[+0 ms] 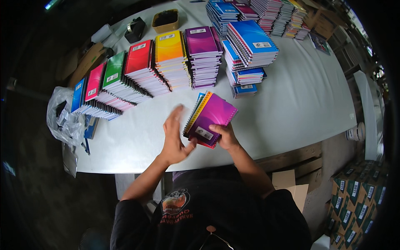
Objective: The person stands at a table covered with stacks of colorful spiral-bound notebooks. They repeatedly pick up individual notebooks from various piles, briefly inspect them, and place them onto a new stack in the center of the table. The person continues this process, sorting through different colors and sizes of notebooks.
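Note:
My right hand (225, 134) grips a small bundle of spiral notebooks (214, 110), thumb on top of the purple cover. Yellow, blue and red edges peek out beneath that purple one. Beside the bundle, my left hand (174, 139) holds nothing, its fingers apart and a little blurred. Beyond my hands runs a row of notebook stacks: blue (79, 92), pink (94, 82), green (113, 71), red (138, 56), yellow (170, 46) and purple (203, 41). Right of that row stands an uneven pile of blue-topped notebooks (252, 39).
More notebook stacks (266, 16) fill the far right of the white table (300, 96). A plastic bag (64, 118) lies at the left edge. Toward the back are a tan container (166, 21) and a black object (135, 30). Patterned boxes (356, 200) stand on the floor at right.

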`<state>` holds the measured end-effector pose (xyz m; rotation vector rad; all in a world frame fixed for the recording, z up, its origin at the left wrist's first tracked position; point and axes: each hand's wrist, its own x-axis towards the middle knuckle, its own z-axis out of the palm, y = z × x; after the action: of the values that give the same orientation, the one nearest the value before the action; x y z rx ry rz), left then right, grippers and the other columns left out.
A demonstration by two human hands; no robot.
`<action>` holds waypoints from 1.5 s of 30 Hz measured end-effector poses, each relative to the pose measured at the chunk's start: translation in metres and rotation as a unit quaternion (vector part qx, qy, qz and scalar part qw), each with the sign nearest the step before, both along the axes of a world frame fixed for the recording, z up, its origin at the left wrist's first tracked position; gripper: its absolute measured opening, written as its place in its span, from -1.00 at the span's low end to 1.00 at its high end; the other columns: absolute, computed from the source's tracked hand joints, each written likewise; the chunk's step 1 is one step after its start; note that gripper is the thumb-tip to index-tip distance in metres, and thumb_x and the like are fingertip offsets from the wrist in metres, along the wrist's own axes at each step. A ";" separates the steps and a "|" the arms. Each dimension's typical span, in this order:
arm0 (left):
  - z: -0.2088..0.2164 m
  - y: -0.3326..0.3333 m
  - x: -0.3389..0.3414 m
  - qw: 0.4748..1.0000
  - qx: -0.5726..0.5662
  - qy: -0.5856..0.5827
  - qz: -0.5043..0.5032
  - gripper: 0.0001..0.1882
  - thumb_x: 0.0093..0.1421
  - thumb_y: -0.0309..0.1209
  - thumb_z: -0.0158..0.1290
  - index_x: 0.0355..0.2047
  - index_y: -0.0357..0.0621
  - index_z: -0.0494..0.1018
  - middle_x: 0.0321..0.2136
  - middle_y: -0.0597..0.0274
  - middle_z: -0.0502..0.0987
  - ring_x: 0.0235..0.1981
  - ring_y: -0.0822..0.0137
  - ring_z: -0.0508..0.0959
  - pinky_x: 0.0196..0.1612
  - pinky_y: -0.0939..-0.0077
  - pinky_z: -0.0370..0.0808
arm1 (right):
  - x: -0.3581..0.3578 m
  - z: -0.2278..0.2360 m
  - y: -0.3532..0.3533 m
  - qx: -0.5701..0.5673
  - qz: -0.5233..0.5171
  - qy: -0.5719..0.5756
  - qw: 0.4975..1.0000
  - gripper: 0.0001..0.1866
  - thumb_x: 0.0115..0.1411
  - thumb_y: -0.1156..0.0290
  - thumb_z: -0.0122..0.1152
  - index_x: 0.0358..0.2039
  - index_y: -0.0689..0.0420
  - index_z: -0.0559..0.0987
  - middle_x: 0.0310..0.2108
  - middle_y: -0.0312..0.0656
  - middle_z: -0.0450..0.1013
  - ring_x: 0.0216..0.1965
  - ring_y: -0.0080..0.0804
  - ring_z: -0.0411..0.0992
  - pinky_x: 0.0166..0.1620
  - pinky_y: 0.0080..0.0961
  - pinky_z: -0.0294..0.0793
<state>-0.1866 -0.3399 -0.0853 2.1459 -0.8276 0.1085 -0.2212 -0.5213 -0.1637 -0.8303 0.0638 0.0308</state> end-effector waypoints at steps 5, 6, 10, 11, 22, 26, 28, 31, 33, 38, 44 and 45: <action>-0.096 0.010 0.000 0.879 -0.223 0.423 -0.012 -0.06 -0.20 -0.50 0.19 0.21 -0.12 -0.03 0.02 0.19 0.23 0.09 0.28 0.22 0.15 0.39 0.17 | 0.007 -0.035 -0.002 -0.397 0.036 -0.194 0.896 -0.29 -0.17 0.35 0.39 0.02 0.08 0.28 -0.02 -0.16 0.22 -0.05 -0.34 0.26 0.02 -0.42 0.27; -0.111 0.007 -0.002 0.869 -0.283 0.405 -0.012 -0.08 -0.25 -0.53 0.21 0.17 -0.10 0.04 -0.03 0.22 0.24 0.04 0.31 0.27 0.10 0.42 0.24 | 0.005 -0.038 0.000 -0.374 0.020 -0.190 0.907 -0.28 -0.18 0.34 0.41 0.02 0.08 0.29 -0.02 -0.16 0.23 -0.04 -0.33 0.26 0.03 -0.41 0.27; -0.146 -0.006 -0.016 0.900 -0.260 0.351 -0.012 -0.18 -0.25 -0.58 0.22 0.07 -0.14 0.10 -0.09 0.19 0.27 -0.02 0.30 0.30 0.06 0.44 0.26 | -0.004 -0.063 0.006 -0.323 0.011 -0.139 0.936 -0.28 -0.24 0.28 0.49 -0.04 0.09 0.33 -0.11 -0.20 0.35 -0.09 -0.35 0.34 -0.01 -0.42 0.33; -0.149 -0.006 -0.012 0.909 -0.244 0.338 -0.006 -0.19 -0.24 -0.56 0.24 0.06 -0.16 0.11 -0.10 0.18 0.28 -0.03 0.29 0.31 0.05 0.44 0.26 | 0.001 -0.067 0.006 -0.332 0.006 -0.137 0.933 -0.28 -0.24 0.27 0.50 -0.06 0.10 0.34 -0.15 -0.20 0.38 -0.11 -0.36 0.37 -0.02 -0.43 0.35; -0.005 0.012 0.055 0.973 0.175 0.054 0.140 -0.31 0.07 0.02 0.07 -0.03 -0.34 0.23 -0.14 -0.24 0.40 -0.20 -0.08 0.49 -0.14 0.27 0.45 | 0.008 0.008 0.002 -0.004 0.051 0.056 0.997 -0.59 0.01 0.37 0.26 -0.13 0.25 0.41 -0.28 -0.18 0.44 -0.31 -0.45 0.46 -0.21 -0.51 0.48; 0.041 0.050 0.157 0.837 0.240 -0.422 0.252 -0.35 0.07 -0.20 0.08 0.14 -0.10 0.16 0.00 0.11 0.39 -0.04 0.06 0.41 0.04 0.25 0.27 | 0.020 0.013 0.010 0.039 0.072 0.106 0.991 -0.62 0.03 0.36 0.25 -0.17 0.26 0.42 -0.30 -0.18 0.44 -0.31 -0.44 0.47 -0.25 -0.51 0.51; 0.037 0.075 0.170 0.895 0.273 -0.291 0.200 -0.40 0.07 -0.21 0.08 0.11 -0.06 0.22 0.04 0.13 0.36 0.03 0.13 0.35 0.07 0.24 0.23 | 0.021 0.019 0.012 0.051 0.071 0.111 0.990 -0.62 0.04 0.36 0.24 -0.16 0.26 0.42 -0.30 -0.17 0.44 -0.31 -0.44 0.47 -0.25 -0.51 0.50; 0.035 0.069 0.171 0.912 0.272 -0.235 0.196 -0.46 0.08 -0.20 0.08 0.07 -0.01 0.30 0.08 0.16 0.32 0.11 0.20 0.28 0.12 0.24 0.17 | 0.021 0.014 0.006 0.072 0.067 0.122 0.988 -0.62 0.04 0.35 0.24 -0.16 0.24 0.43 -0.30 -0.18 0.44 -0.30 -0.43 0.47 -0.24 -0.50 0.51; 0.033 0.054 0.161 0.882 0.257 -0.328 0.221 -0.47 0.10 -0.19 0.06 0.08 0.00 0.29 0.10 0.17 0.30 0.15 0.22 0.24 0.17 0.28 0.13 | 0.020 0.011 0.003 0.072 0.069 0.127 0.987 -0.62 0.05 0.34 0.24 -0.16 0.24 0.43 -0.29 -0.18 0.44 -0.29 -0.43 0.47 -0.23 -0.50 0.51; 0.034 -0.005 0.166 0.899 0.191 -0.375 0.117 -0.52 0.12 -0.20 0.03 0.06 -0.03 0.32 0.09 0.19 0.31 0.16 0.21 0.24 0.19 0.24 0.12 | 0.023 0.020 0.009 0.065 0.075 0.117 0.988 -0.64 0.06 0.32 0.24 -0.16 0.22 0.43 -0.29 -0.19 0.44 -0.30 -0.45 0.47 -0.25 -0.52 0.51; 0.063 -0.014 0.142 0.942 0.107 -0.296 0.119 -0.74 0.10 -0.43 -0.01 -0.18 -0.08 0.49 -0.25 0.18 0.55 -0.31 0.23 0.56 -0.23 0.42 0.45 | 0.026 0.011 0.003 0.091 0.066 0.121 0.986 -0.51 0.07 0.17 0.24 -0.09 0.22 0.38 -0.25 -0.18 0.44 -0.25 -0.44 0.46 -0.20 -0.50 0.50; 0.060 -0.010 0.121 0.934 0.088 -0.331 0.101 -0.72 0.01 -0.55 0.01 -0.22 -0.12 0.49 -0.27 0.17 0.56 -0.32 0.22 0.55 -0.27 0.44 0.46 | 0.026 0.011 0.000 0.117 0.061 0.117 0.984 -0.48 0.08 0.14 0.23 -0.07 0.23 0.37 -0.23 -0.17 0.43 -0.24 -0.44 0.46 -0.18 -0.49 0.49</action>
<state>-0.0659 -0.3503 -0.0248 2.3857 -1.0083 0.9385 -0.1950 -0.5212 -0.1526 -0.5921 0.2263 0.2482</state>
